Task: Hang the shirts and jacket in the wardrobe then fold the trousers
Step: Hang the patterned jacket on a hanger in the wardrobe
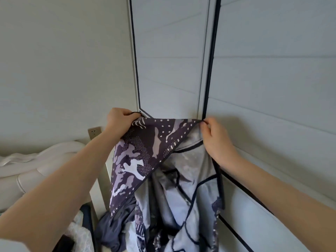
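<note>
Camo jacket (145,157) held up, spread betw. both hands, in front of wardrobe (169,60); L hand (120,122) grips top edge, fingers curled round fabric; R hand (216,140) pinches opposite edge at dark trim; pale lining faces camera, lower part hangs crumpled; wardrobe doors closed, contents not visible; bed (36,166) w/ white bedding at left; wall socket (94,132) just above it.

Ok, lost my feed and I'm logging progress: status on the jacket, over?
Left grip and right grip both hold camouflage jacket, spread by its top edge. Not hung yet. Wardrobe doors ahead look shut.
</note>
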### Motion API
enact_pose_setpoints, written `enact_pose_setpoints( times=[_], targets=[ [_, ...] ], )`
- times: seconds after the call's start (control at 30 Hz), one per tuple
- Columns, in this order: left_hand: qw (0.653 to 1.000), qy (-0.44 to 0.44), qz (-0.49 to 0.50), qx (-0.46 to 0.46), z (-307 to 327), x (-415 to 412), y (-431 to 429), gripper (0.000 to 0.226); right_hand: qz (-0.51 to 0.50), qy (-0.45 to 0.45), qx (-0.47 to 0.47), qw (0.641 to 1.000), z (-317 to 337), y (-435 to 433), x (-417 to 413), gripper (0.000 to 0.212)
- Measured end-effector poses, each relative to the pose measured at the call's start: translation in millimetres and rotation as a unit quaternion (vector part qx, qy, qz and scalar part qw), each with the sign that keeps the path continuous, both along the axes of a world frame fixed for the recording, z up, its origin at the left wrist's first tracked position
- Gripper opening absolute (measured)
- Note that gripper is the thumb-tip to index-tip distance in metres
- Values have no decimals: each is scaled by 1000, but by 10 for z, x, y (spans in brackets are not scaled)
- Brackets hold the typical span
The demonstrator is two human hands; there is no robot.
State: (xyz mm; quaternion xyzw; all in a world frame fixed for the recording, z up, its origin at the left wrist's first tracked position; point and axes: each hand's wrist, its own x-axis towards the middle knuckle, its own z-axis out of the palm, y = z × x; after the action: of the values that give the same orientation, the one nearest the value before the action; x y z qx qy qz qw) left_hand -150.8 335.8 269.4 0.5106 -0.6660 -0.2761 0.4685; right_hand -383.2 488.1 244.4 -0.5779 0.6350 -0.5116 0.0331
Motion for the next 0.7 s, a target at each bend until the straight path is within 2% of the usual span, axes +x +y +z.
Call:
enact_pose_setpoints(
  times=[0.1,0.23,0.33,0.43,0.53,0.63,0.7],
  targets=[
    [999,-49,-4,2,-48,7,-13,35,24,2,-23,999,207,-57,-19,21],
    [995,-99,-7,1,-77,11,-15,27,55,-39,37,997,371,-87,-75,5],
    [993,-121,-9,3,-74,29,-26,21,69,-49,66,994,487,-96,-94,10],
    [990,-142,-13,10,-100,27,-16,15,71,-35,51,996,553,-94,-82,11],
    [985,-170,-19,28,-186,16,15,12,86,-28,64,994,572,-73,-30,22],
    [963,-251,-62,76,-267,-18,95,18,112,-8,77,991,574,-36,31,27],
    [958,-253,-111,76,-235,-77,217,21,133,4,86,987,551,-26,57,29]
  ],
)
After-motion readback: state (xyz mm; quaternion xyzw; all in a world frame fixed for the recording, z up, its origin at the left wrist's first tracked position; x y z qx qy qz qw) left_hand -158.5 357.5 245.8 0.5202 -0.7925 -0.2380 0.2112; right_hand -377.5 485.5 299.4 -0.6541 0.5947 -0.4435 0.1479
